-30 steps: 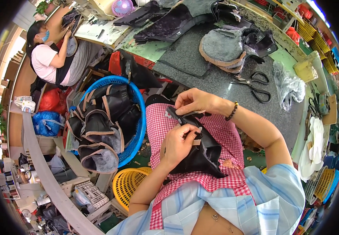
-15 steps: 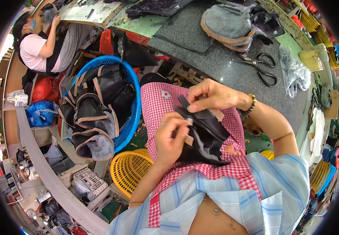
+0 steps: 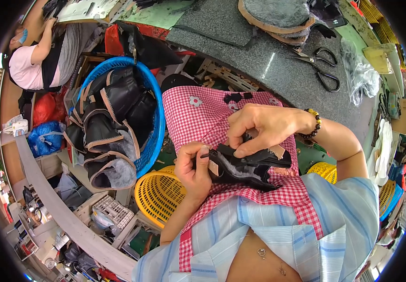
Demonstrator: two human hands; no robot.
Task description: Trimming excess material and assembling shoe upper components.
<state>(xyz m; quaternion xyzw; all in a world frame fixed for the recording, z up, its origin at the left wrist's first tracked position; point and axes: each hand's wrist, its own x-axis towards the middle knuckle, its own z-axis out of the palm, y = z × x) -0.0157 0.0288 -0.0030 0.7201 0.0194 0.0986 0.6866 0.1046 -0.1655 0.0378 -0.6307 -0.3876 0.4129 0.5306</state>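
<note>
tabletop [image 3: 285, 77] with scissors [image 3: 312, 59], blue basket [image 3: 158, 117], hands [image 3: 269, 126] on black piece [image 3: 228, 176]

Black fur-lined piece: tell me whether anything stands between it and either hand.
Nothing visible does. The left hand pinches the black fur-lined piece at its left end, and the right hand grips its upper edge. The scissors lie apart from both hands, on the grey worktop.

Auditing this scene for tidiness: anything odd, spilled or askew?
Nothing clearly damaged. Slightly untidy: scissors lie with handles spread on the grey tabletop, near crumpled clear plastic; black lined pieces sit heaped askew in the blue basket.
</note>
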